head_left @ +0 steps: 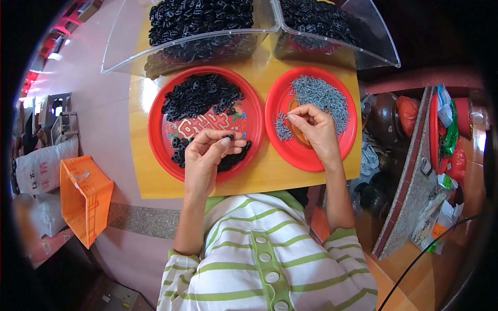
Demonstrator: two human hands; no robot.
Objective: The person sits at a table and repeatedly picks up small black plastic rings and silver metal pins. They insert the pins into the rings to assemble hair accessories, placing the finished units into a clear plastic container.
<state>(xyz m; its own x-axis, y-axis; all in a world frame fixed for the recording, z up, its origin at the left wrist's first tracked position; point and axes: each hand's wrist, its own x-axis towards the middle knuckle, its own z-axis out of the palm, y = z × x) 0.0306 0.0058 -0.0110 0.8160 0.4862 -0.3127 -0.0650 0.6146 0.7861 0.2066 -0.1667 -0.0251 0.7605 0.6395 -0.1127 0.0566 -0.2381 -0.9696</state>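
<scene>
My left hand (203, 154) is closed in a pinch above the front of a round red tray (154, 127). Between its thumb and fingers is a small black plastic piece (230, 137). Many like it lie in that tray, in a large heap (194, 96) at the back and smaller groups in front. Over a second red tray (273, 136), on the right, my right hand (316, 127) is pinched shut; whatever its fingertips hold is too small to make out. Grey screws (324, 98) are heaped beyond that hand, and a smaller cluster of screws (282, 127) sits left of its fingers.
Two clear plastic bins (120, 56) full of black pieces stand at the far side of the yellow table (148, 184). An orange crate (85, 199) and white sacks (47, 166) are on the left. To the right are a brown jar (385, 119) and a stone-topped ledge (404, 192) with bags.
</scene>
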